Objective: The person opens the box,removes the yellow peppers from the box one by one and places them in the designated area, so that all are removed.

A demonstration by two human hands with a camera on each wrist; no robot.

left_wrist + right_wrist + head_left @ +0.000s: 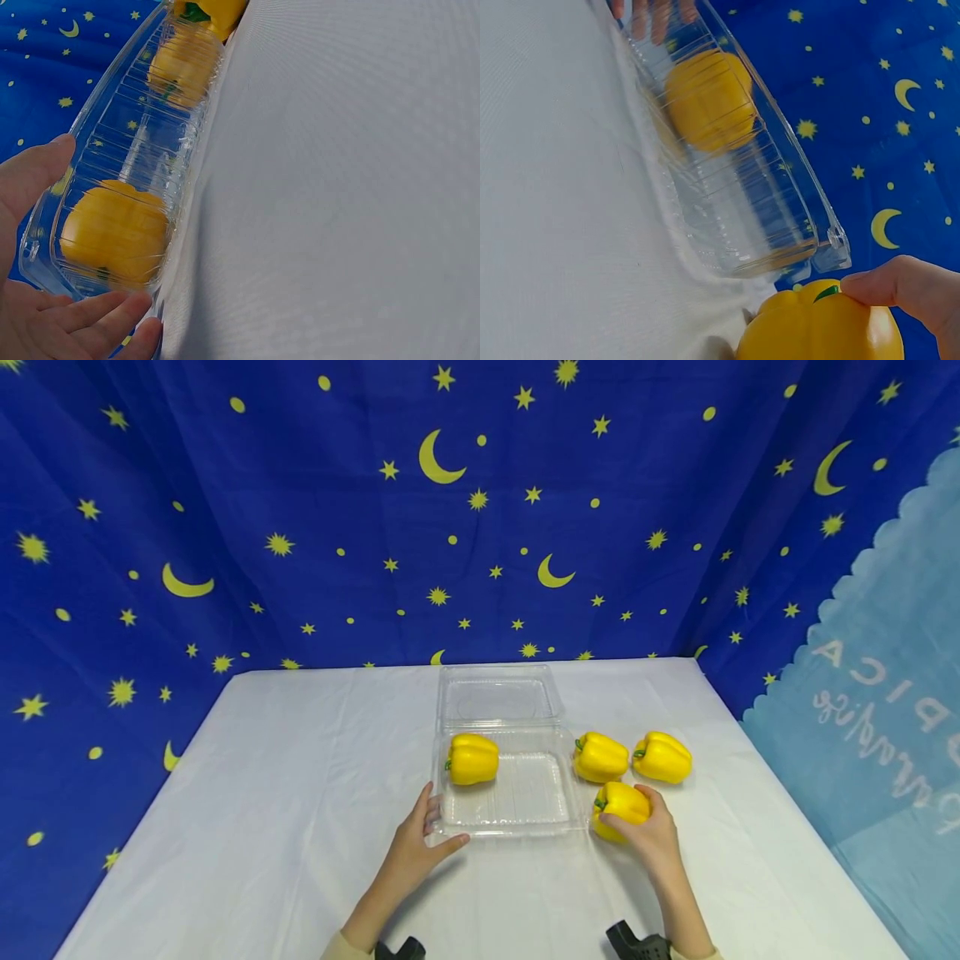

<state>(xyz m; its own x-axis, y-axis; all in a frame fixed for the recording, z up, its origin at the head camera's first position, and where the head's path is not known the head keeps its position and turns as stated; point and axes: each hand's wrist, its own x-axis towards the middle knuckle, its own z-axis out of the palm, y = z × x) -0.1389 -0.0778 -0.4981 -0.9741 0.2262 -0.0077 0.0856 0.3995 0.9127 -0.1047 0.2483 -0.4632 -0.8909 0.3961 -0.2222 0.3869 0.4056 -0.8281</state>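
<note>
A clear plastic clamshell container (536, 789) lies with its lid (495, 697) folded back. One yellow bell pepper (473, 759) sits at the left end of its base, stem toward the left. My left hand (415, 847) is spread around the container's near left corner; in the left wrist view the thumb (52, 165) lies along the rim and the fingers (105, 319) are by the end wall. Just right of the container, my right hand (651, 828) grips another yellow bell pepper (619, 808). In the right wrist view the thumb (885, 281) presses beside its green stem.
Two more yellow bell peppers, one (602, 757) close to the container's right side and one (663, 757) farther right, lie on the white-covered table (300, 793). Behind rises a blue curtain (345, 502) with moons and stars; a light blue cloth (885, 693) hangs at the right.
</note>
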